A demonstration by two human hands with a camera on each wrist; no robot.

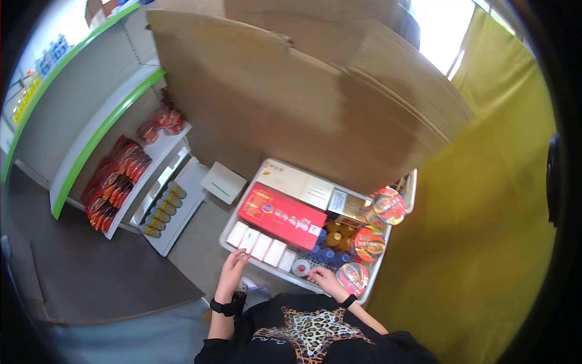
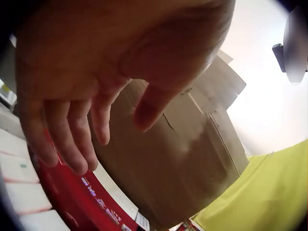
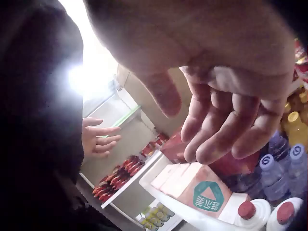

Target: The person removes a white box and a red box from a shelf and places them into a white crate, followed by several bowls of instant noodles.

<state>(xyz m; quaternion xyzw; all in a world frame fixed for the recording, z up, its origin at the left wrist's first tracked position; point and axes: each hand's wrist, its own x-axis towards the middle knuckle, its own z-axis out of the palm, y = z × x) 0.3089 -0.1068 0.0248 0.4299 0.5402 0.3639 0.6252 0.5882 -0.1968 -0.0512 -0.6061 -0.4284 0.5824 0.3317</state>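
Observation:
My left hand hovers by the near left edge of a white bin, fingers loosely bent and holding nothing. Closest to it is a row of small white cartons; the left wrist view shows a red gift box below its fingertips. My right hand, relaxed and free of any object, hangs above the bin's near side. Beneath it are white bottles with red caps and clear bottles with blue caps. Instant noodle tubs stand beside it along the right edge.
To the left, shelves carry red snack packets and a row of yellowish cans. A white box sits on the floor by the bin. Cardboard sheets rise behind, and a yellow curtain hangs at the right.

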